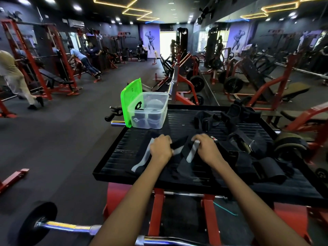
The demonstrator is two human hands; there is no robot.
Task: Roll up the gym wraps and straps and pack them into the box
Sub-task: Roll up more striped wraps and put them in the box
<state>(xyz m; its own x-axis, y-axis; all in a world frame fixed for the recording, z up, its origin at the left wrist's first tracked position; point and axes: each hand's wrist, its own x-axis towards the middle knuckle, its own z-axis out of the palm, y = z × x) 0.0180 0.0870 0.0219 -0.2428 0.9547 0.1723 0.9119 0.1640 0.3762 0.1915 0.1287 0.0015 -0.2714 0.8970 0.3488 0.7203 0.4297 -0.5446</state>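
Two hands on the platform's near edge: left grip (160,145) pinches a black-grey strap (179,142), right grip (206,147) clenched on its grey end; clear box (148,110) at far-left corner.

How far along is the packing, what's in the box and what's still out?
Partly done. The clear box already holds a few dark rolled wraps, its green lid propped beside it. In hand: the left hand and right hand each grip a black-and-grey strap. Left: a pile of black straps on the platform.

Box (148,110) behind hands, straps (236,137) right (lid (132,98) left).
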